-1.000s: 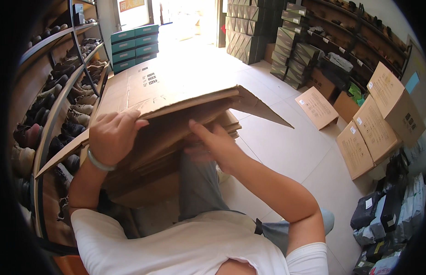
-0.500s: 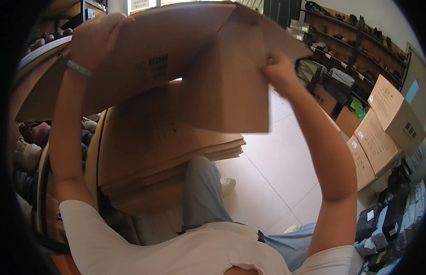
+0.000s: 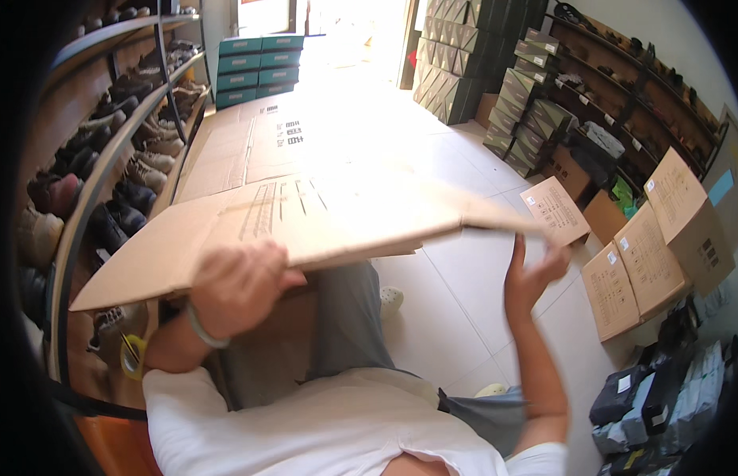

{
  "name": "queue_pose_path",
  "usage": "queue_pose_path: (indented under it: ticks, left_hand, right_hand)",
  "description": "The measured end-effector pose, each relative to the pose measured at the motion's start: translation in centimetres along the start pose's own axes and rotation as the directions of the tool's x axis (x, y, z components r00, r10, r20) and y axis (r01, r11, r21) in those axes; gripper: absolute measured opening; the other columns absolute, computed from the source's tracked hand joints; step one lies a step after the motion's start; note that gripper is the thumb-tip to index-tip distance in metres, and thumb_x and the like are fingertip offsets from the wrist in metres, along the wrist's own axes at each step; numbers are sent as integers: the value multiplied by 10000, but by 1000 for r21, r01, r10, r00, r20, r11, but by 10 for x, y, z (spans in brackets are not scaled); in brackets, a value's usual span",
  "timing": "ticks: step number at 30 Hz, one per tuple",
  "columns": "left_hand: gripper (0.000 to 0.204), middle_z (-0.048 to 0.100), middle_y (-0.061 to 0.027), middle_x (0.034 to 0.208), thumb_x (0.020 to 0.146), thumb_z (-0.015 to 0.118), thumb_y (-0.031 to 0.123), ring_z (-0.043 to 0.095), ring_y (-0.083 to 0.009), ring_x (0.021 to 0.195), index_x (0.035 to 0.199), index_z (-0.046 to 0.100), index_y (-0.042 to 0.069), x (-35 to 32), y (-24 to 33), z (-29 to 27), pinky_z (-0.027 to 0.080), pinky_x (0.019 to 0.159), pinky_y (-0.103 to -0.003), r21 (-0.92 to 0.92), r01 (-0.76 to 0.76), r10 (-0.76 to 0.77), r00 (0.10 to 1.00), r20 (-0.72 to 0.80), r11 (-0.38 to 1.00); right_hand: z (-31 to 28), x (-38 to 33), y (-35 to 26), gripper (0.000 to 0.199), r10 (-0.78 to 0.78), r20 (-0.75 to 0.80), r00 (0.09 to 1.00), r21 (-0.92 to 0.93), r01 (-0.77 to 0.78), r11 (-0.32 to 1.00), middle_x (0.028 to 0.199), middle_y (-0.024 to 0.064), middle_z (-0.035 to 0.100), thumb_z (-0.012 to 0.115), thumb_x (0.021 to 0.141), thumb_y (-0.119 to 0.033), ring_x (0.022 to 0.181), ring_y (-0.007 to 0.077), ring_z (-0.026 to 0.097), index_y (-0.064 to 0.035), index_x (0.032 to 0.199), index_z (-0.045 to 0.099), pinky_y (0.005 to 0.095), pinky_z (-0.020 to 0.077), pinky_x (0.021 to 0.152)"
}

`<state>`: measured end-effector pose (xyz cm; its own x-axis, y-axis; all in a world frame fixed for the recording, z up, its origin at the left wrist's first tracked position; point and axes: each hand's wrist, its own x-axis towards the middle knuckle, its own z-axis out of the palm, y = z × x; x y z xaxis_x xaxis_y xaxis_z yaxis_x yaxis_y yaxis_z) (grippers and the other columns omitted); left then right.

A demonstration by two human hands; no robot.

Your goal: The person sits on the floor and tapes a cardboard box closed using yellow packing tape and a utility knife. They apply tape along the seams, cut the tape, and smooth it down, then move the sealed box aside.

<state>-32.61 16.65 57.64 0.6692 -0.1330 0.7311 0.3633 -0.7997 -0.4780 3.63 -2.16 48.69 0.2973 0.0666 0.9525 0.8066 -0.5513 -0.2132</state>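
Observation:
A flattened cardboard box [image 3: 250,214] lies tilted across my lap, its near edge raised toward me and dark print on its upper face. My left hand [image 3: 238,289] is closed over that near edge, left of the middle. At the box's right corner, my right hand [image 3: 532,274] grips the edge of a flap, somewhat smeared by motion, with the thumb up. Beyond the box lies more flat printed cardboard [image 3: 218,151]. Glare washes out part of the cardboard surface.
Shoe shelves [image 3: 115,166] run close along my left. Teal shoe boxes [image 3: 258,67] stand behind the cardboard, green shoe boxes [image 3: 452,59] at the far right. Cartons [image 3: 643,246] and dark bagged parcels [image 3: 663,397] sit on the right; yellow tape [image 3: 132,357] is by my left elbow.
The cardboard has come down from in front of my face to a low, nearly flat position. Both hands moved down and toward me with it, uncovering the far room.

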Motion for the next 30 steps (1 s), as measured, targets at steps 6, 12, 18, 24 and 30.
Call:
queue_pose_path:
  ticks: [6,12,18,24,30]
  left_hand:
    - [136,652,-15,684,740,762,177,550,-160,539,775,665,88,-85,80,8,422,577,-291,-480,440,-379,898,223,759]
    - [96,584,-69,594,781,695,132,539,-262,532,715,640,89,-160,118,43,431,583,-352,-393,780,-626,625,467,486]
    - [554,542,-237,1219,895,536,438,520,-394,1128,1254,509,17,-290,45,56,443,917,-461,686,652,-935,106,338,322]
    - [872,492,-194,1329,811,607,607,528,-334,1155,1372,365,-14,-344,-23,11,467,921,-402,463,717,-530,-697,483,-521]
    - [782,561,-134,1234,778,751,354,575,-206,1087,1348,378,-31,-315,-12,28,489,893,-341,-146,528,-224,-86,971,-837]
  right_hand:
    - [-9,-148,0,917,95,995,-3,57,-786,-616,1435,183,341,348,846,-736,1290,371,369,-21,1415,276,560,309,1046]
    - [45,-177,8,397,350,914,-205,84,-748,-658,1191,89,606,571,934,-269,1032,230,616,-40,1250,496,374,535,891]
    - [61,-196,31,375,419,887,-193,131,-765,-630,1174,96,614,516,956,-242,1071,247,599,-14,1253,497,381,527,895]
    - [27,-210,95,437,330,942,-65,169,-755,-633,1224,130,583,429,977,-299,1105,286,575,11,1281,470,426,466,959]
    - [-24,-234,131,491,404,910,-97,215,-722,-657,1296,166,531,358,994,-333,1170,316,529,24,1324,431,442,412,1010]
